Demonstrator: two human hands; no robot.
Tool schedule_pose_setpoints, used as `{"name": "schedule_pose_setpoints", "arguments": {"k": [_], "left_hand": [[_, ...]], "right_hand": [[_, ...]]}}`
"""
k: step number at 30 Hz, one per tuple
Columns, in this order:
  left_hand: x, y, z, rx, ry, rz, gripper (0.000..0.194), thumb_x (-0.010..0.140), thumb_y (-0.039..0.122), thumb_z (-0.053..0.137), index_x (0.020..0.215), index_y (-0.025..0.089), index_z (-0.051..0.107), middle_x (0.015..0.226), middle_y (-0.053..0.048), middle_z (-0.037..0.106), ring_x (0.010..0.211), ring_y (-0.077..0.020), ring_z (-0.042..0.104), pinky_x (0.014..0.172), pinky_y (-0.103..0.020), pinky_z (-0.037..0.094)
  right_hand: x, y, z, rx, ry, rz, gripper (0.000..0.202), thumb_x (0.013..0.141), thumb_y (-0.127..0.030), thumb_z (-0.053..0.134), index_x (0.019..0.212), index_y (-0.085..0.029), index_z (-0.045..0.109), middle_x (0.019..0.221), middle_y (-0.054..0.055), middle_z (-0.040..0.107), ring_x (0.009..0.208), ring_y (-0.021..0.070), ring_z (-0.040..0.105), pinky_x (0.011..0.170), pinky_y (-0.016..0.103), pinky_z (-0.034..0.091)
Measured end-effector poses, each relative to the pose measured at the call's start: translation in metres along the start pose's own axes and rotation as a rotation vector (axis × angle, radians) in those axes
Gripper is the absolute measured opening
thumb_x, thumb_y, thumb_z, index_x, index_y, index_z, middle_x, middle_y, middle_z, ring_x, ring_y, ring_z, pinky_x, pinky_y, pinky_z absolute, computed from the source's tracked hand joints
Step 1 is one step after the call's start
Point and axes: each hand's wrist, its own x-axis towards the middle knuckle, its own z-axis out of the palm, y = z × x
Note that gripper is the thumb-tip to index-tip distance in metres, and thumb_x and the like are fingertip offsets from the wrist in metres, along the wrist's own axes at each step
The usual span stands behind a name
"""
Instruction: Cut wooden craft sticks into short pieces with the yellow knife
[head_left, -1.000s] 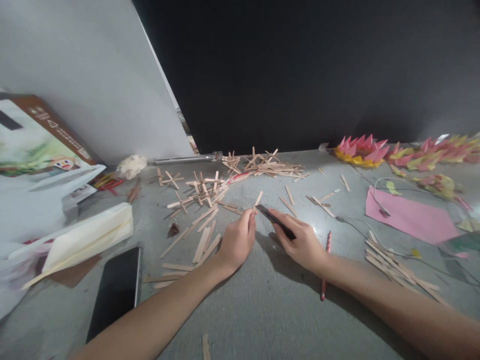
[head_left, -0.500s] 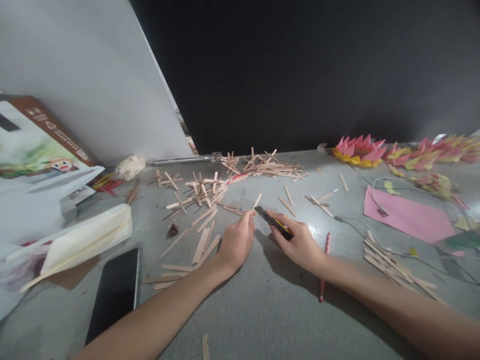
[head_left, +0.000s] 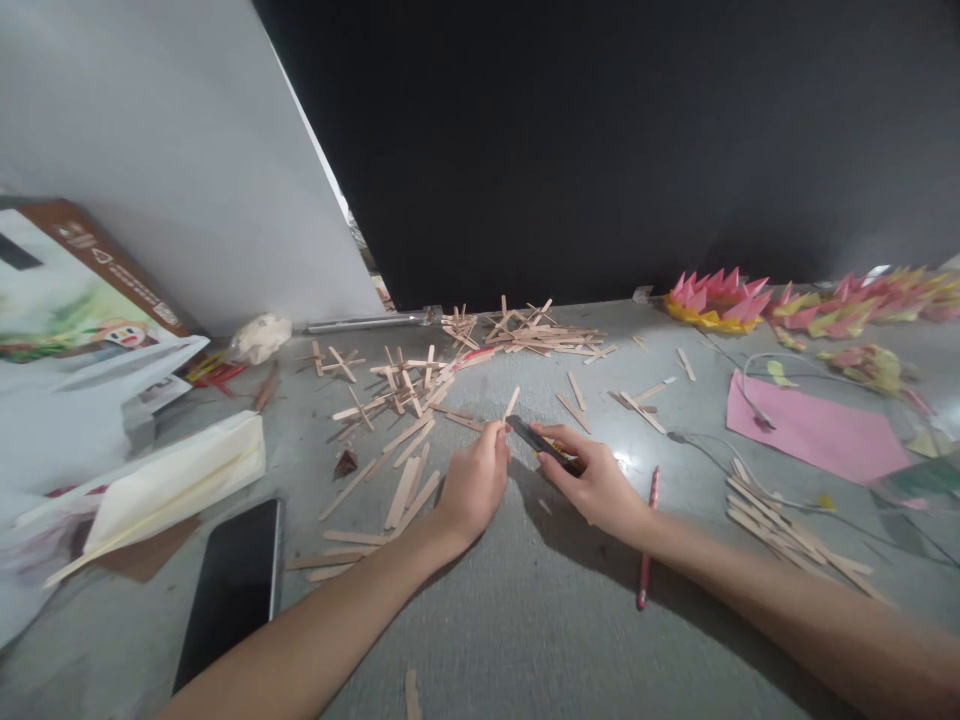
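Near the middle of the table, my left hand [head_left: 474,480] is closed around a wooden craft stick [head_left: 512,403], whose upper end pokes up past the fingertips. My right hand [head_left: 596,480] grips a black and yellow utility knife [head_left: 536,440]. The front of the knife lies against or very close to the stick, just by my left fingertips; exact contact is too small to tell. Several loose craft sticks [head_left: 405,490] lie left of my left hand. A red patterned pencil-like stick [head_left: 649,540] rests under my right forearm.
Piled craft sticks [head_left: 544,335] stretch along the back. At left are a black phone [head_left: 229,590], a folded cream paper [head_left: 180,480] and a printed box [head_left: 90,290]. To the right lie pink paper [head_left: 814,425], cables, more sticks [head_left: 780,530] and pink-yellow folded paper crafts [head_left: 718,300].
The knife has shifted slightly left and rolled in my right hand, showing less yellow. The craft stick's tip has tilted a little more upright. My left hand has barely moved.
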Motion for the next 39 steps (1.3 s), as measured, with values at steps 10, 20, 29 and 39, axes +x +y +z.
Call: {"name": "schedule_pose_setpoints", "arguments": {"k": [10,20,29,39], "left_hand": [[0.002,0.001,0.000,-0.100,-0.010,-0.045,0.032,0.110,0.037,0.034,0.115,0.020,0.060,0.076,-0.002,0.068,0.069,-0.0182,0.066,0.070,-0.028,0.045],[0.002,0.001,0.000,-0.097,-0.005,-0.005,0.030,0.110,0.035,0.035,0.115,0.019,0.060,0.083,-0.003,0.071,0.072,-0.0181,0.067,0.072,-0.029,0.046],[0.000,-0.006,0.004,-0.003,0.012,0.054,0.031,0.110,0.033,0.034,0.119,0.020,0.061,0.080,-0.003,0.072,0.070,-0.0184,0.069,0.069,-0.028,0.047],[-0.002,-0.008,0.007,0.085,0.020,0.115,0.027,0.107,0.022,0.038,0.118,0.019,0.063,0.081,-0.004,0.073,0.073,-0.0197,0.072,0.072,-0.030,0.051]], "right_hand": [[-0.004,0.002,-0.002,-0.137,0.080,-0.112,0.040,0.103,-0.026,0.056,0.142,-0.028,0.062,0.134,0.008,0.072,0.116,0.0236,0.072,0.097,0.037,0.058],[-0.006,0.008,-0.002,-0.251,0.028,-0.182,0.046,0.105,-0.026,0.050,0.151,-0.031,0.054,0.137,0.007,0.071,0.124,0.0240,0.070,0.101,0.038,0.059],[-0.007,0.007,-0.001,-0.382,0.005,-0.163,0.048,0.106,-0.024,0.049,0.153,-0.032,0.051,0.136,0.008,0.071,0.120,0.0262,0.072,0.103,0.041,0.058],[-0.008,-0.003,0.000,-0.261,-0.009,-0.101,0.044,0.101,-0.021,0.051,0.144,-0.028,0.058,0.131,0.007,0.074,0.114,0.0228,0.074,0.095,0.033,0.059]]}}
